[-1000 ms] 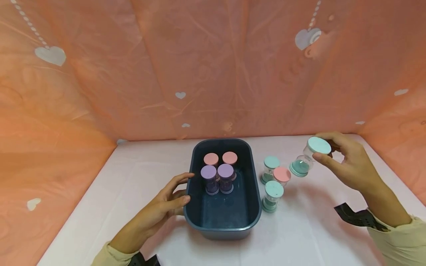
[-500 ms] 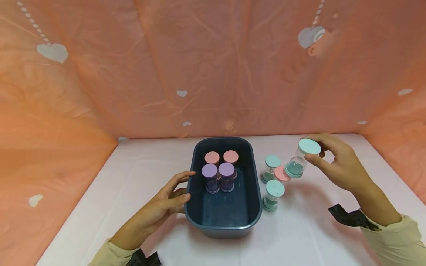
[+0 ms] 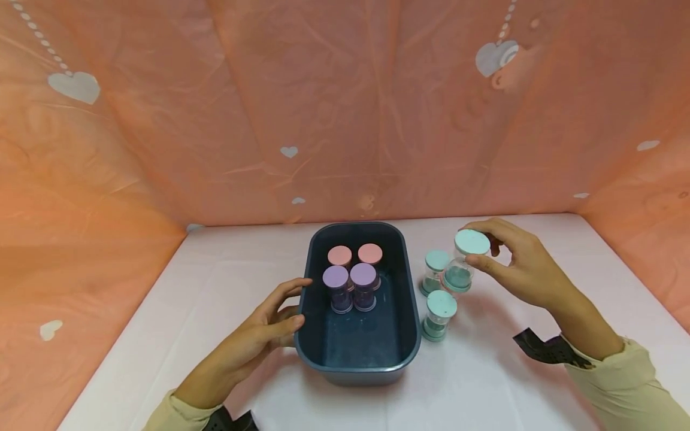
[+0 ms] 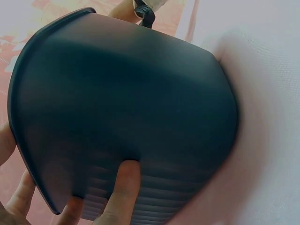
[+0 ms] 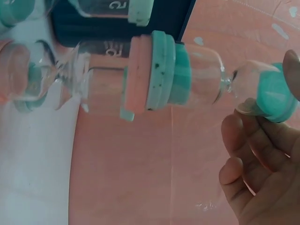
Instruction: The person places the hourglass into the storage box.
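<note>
My right hand pinches the upper cap of a mint-green sand timer with thumb and fingers. In the right wrist view, its lower cap lies right against the pink cap of another timer, end to end. That pink timer is mostly hidden in the head view. Two more mint sand timers stand beside it, a rear one and a front one. My left hand rests against the left side of a dark blue bin, fingertips at the rim and on the outer wall.
Inside the bin, two pink-capped timers stand behind two purple-capped ones. The bin sits on a white-covered table, left of the mint timers. An orange curtain with pale hearts hangs behind the table.
My right hand has moved left with the mint sand timer, from the right side to over the pink one, and the timer has come closer to upright. The left hand stays at the bin.
</note>
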A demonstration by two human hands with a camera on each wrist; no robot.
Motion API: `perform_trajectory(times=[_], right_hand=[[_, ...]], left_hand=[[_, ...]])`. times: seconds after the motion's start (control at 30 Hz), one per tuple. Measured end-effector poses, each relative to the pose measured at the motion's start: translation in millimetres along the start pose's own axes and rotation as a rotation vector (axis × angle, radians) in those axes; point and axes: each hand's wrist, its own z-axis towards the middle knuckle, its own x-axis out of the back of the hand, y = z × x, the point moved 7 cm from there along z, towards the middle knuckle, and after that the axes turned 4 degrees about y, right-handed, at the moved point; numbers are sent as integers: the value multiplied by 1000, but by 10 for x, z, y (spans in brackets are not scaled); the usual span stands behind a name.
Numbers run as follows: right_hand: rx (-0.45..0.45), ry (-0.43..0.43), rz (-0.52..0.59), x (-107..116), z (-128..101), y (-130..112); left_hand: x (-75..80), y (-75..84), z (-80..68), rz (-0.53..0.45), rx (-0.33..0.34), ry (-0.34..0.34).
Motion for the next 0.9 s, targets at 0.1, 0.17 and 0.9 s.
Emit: perform_trajectory(times=[0.1,0.17,0.9], right_hand=[[5,-15,-2,-31,30,-32],[9,-22,2,-45,52,-57],[36,-105,176,-331,392,-611]], left_hand=[[2,-2,5,0,-2,0],[1,-1,8,-1,-3,-1],[-10,7,-3,-6,11,-1]])
